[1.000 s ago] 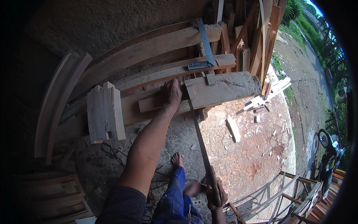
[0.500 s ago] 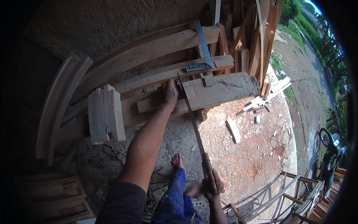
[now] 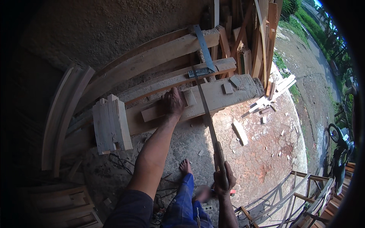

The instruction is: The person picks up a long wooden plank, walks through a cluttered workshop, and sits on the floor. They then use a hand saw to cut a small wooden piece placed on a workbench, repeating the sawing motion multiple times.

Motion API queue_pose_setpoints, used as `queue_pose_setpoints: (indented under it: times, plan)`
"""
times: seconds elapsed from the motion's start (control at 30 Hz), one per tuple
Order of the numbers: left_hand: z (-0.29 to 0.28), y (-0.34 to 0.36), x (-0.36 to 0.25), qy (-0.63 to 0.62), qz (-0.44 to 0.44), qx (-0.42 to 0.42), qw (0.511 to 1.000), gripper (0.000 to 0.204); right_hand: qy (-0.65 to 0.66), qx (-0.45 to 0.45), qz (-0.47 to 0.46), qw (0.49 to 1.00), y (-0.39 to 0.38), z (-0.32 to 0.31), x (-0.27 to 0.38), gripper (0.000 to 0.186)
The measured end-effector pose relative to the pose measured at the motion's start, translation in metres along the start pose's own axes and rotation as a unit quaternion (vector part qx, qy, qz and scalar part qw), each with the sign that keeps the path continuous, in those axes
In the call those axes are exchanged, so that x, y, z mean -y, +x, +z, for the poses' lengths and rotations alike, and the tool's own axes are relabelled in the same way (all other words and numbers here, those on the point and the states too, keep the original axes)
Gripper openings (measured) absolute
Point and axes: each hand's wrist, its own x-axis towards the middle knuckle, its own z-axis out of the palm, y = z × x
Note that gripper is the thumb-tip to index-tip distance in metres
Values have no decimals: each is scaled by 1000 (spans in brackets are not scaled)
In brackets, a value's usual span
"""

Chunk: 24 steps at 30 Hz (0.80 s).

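My left hand (image 3: 173, 102) presses down on a short wooden piece (image 3: 152, 113), its fingers wrapped over the top. The piece lies along a thick wooden beam (image 3: 216, 95), its pale end (image 3: 189, 97) showing past my fingers. My right hand (image 3: 225, 178) is closed around the handle of a handsaw (image 3: 208, 114). The saw's long blade points away from me and passes over the beam, just right of the piece's end. Two small wood blocks, a brownish block (image 3: 227, 88) and a greyish block (image 3: 234, 81), rest on the beam to the right of the blade.
A try square (image 3: 204, 49) lies across boards behind the beam. Stacked cut pieces (image 3: 111, 123) sit at the beam's left. Long planks (image 3: 262, 41) lean at the back. Offcuts (image 3: 239, 133) are scattered on the floor; a wooden frame (image 3: 300, 190) stands lower right. A motorcycle (image 3: 340, 144) is farther right.
The saw and my right hand have moved right, and the blade is now beyond the piece's pale end. Two small blocks show on the beam where one showed before, farther right.
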Motion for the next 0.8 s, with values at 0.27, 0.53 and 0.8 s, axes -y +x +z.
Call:
queue_pose_setpoints:
  times: [0.27, 0.53, 0.8]
  plan:
    - [-12, -2, -7, 7, -10, -3, 1000, 25, 80, 77, -15, 994, 10, 7, 2, 57]
    - [-5, -3, -2, 91, -12, 36, 995, 33, 65, 105, 1, 992, -6, -13, -12, 59]
    - [-3, 3, 0, 54, 26, 22, 998, 34, 108, 98, 11, 989, 46, 24, 1, 61]
